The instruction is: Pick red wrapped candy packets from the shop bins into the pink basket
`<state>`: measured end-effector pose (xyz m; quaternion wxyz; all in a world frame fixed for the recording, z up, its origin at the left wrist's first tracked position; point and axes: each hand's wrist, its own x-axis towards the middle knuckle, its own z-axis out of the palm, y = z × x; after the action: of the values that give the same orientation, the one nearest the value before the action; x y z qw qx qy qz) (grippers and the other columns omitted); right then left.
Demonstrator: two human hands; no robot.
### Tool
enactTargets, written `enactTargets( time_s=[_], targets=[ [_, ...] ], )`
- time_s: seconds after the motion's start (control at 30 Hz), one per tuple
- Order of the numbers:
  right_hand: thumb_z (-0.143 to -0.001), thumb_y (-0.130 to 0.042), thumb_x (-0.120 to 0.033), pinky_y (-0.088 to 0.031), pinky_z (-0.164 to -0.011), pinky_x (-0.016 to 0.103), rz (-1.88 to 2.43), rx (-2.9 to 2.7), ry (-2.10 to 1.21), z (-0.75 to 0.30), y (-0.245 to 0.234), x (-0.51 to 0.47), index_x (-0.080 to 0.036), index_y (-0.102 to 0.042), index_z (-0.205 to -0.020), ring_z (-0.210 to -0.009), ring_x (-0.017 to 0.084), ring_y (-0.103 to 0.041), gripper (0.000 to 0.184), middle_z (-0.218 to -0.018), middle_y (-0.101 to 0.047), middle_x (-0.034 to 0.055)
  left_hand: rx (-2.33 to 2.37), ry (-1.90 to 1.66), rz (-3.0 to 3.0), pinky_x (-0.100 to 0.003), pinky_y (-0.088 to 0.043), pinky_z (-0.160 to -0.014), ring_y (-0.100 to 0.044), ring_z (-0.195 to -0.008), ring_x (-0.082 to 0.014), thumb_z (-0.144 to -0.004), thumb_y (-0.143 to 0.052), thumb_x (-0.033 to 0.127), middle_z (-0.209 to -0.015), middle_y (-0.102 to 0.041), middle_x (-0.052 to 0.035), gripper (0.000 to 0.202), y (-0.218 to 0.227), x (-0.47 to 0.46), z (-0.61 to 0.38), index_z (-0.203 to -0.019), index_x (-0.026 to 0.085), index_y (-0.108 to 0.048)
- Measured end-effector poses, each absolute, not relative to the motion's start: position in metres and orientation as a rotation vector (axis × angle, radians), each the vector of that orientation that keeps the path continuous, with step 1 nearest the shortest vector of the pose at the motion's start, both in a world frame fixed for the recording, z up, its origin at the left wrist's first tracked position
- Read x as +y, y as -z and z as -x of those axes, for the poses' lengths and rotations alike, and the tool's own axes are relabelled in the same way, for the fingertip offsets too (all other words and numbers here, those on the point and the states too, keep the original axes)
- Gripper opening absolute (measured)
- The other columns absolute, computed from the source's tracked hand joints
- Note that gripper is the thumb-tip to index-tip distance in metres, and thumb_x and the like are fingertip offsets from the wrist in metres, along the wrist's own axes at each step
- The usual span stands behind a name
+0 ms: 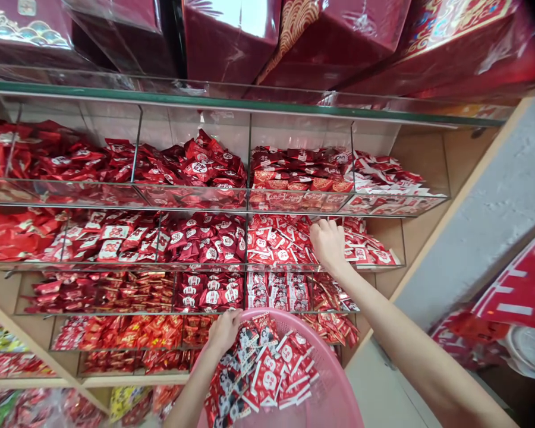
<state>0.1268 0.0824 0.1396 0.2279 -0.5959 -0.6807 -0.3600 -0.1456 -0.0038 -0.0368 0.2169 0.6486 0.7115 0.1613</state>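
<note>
My right hand (pixel 328 244) rests among red-and-white sweet packets (pixel 361 249) in a glass shelf compartment, its fingers buried in the pile. Lower down, my left hand (pixel 224 331) lies over the rim of a round pink plastic basket (pixel 334 380), close to the shelf front. The basket holds a heap of red-and-white packets (pixel 263 374), some printed with photos of people. Whether my right hand has hold of a packet is hidden.
Tiered glass-divided shelves (pixel 205 202) run across the view, packed with red foil packets (pixel 205 166). Plastic-wrapped red gift boxes (pixel 361 41) are stacked overhead above a green-edged glass top. A grey wall (pixel 485 202) stands at the right, with red-and-white printed goods (pixel 521 285) below it.
</note>
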Motion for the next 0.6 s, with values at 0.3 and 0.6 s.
enactTargets(
  time_s=[0.3,0.6],
  targets=[
    [-0.088,-0.047,-0.02,-0.035,-0.073,0.032,1.056,-1.98,0.487,-0.114,-0.109,-0.011,-0.018,-0.056,-0.086,-0.084,0.019,-0.05,0.01,-0.091,-0.062,0.0059,1.978,-0.453,-1.82,-0.032,-0.044,-0.08,-0.061,-0.103,-0.0245,-0.09,-0.034,0.04,-0.115,-0.065,-0.0042,0.039,0.041,-0.004,0.144,-0.117,0.032,-0.06],
    [-0.088,-0.045,-0.015,-0.038,-0.073,0.03,1.111,-2.37,-0.018,-0.092,0.015,-0.075,-0.021,-0.052,-0.086,-0.081,0.016,-0.052,0.009,-0.087,-0.059,0.0017,1.989,-0.436,-1.824,-0.032,-0.045,-0.079,-0.062,-0.102,-0.0243,-0.09,-0.034,0.042,-0.116,-0.065,-0.0035,0.039,0.043,-0.003,0.144,-0.117,0.034,-0.059]
  ],
)
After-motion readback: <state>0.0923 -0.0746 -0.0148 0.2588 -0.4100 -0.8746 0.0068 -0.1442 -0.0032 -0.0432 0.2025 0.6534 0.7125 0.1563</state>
